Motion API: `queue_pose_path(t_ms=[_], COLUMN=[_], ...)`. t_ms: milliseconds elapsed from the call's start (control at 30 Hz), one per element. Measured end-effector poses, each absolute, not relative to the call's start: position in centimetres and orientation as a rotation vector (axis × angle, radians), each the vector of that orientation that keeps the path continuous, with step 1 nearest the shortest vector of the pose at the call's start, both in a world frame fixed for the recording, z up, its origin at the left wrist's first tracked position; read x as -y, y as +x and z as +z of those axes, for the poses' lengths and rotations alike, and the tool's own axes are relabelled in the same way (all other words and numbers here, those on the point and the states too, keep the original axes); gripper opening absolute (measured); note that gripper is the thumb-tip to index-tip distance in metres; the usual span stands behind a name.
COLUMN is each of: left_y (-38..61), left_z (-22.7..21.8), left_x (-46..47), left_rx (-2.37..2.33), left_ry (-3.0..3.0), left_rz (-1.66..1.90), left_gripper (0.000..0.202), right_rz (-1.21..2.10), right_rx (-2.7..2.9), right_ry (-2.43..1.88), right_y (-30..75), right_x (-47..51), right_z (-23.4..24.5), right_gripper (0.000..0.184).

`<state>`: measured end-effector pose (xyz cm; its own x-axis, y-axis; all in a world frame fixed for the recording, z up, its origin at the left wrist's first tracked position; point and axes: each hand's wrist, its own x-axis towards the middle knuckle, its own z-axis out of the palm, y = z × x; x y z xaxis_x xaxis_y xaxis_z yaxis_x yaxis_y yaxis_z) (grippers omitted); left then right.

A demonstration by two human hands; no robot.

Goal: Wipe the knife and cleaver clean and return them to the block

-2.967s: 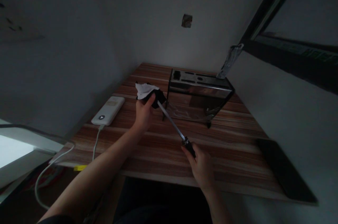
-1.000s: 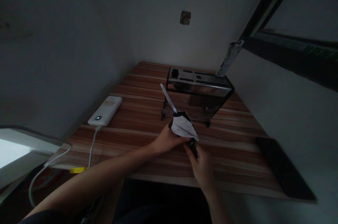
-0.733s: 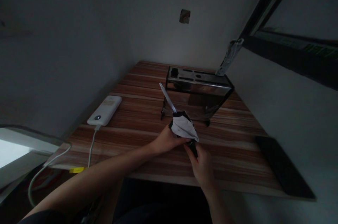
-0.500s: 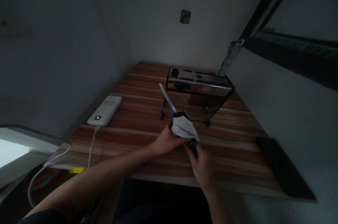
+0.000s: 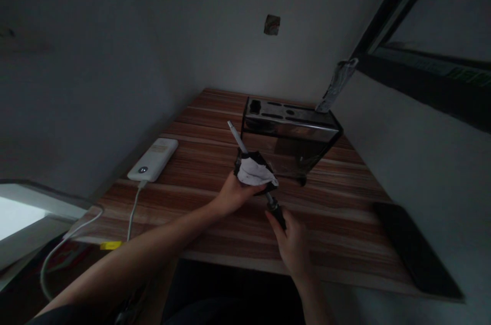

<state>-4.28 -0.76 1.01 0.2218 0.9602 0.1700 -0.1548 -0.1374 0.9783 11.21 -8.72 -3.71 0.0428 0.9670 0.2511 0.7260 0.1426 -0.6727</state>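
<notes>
Rod [image 5: 235,135]: held in the air over the near half of the table [image 5: 218,116], tilted, tip up and away to the left. Black-and-white cloth [image 5: 255,172] bunched on it mid-length; bare metal both sides.

Left hand [image 5: 232,196] closed on cloth, thumb on top. Right hand [image 5: 293,235] gripping the black handle [image 5: 276,214], fingers wrapped.

Step in hand, my read: wiping the rod. Next stroke would call for a steady right grip and the left sliding the cloth along with light, even pressure. Mind the rod edge; can't tell if it's sharp.

Slotted rack [image 5: 293,114] stands just beyond; rod tip overlaps its left end in view, contact unclear. White power bank [image 5: 153,159] left, cable [image 5: 133,211] plugged in. Dark slab [image 5: 416,248] far right.
</notes>
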Motion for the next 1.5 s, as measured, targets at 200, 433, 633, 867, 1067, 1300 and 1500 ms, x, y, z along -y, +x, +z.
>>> queue_pose_path(t_ms=[200, 433, 633, 867, 1067, 1300, 1500], left_y=[-5.0, -6.2, -6.9, -7.9, -8.4, -8.7, -8.5], left_z=[1.6, 0.8, 1.4, 2.4, 2.9, 2.7, 2.4], left_x=[-0.3, -2.4, -3.6, -4.3, -4.6, -5.0, -5.1], left_rx=[-0.937, -0.849, -0.786, -0.740, -0.692, -0.686, -0.685], left_ry=[1.283, 1.109, 0.922, 0.811, 0.792, 0.786, 0.766], left_rz=[1.376, 1.622, 1.797, 1.854, 1.872, 1.904, 1.872], left_gripper=[0.036, 0.033, 0.036, 0.033, 0.028, 0.026, 0.028], right_rz=[0.476, 0.453, 0.372, 0.367, 0.322, 0.341, 0.312], right_rx=[1.752, 1.785, 1.826, 1.873, 1.900, 1.899, 1.891], right_ry=[-1.607, -1.626, -1.668, -1.669, -1.662, -1.664, -1.688], right_y=[11.1, 11.0, 10.9, 10.9, 10.8, 10.8, 10.8], right_x=[8.8, 9.0, 9.1, 9.0, 9.1, 9.0, 9.1], right_z=[-3.4, -3.1, -3.3, -3.2, -3.1, -3.2, -3.3], right_gripper=[0.033, 0.037, 0.043, 0.044, 0.042, 0.046, 0.050])
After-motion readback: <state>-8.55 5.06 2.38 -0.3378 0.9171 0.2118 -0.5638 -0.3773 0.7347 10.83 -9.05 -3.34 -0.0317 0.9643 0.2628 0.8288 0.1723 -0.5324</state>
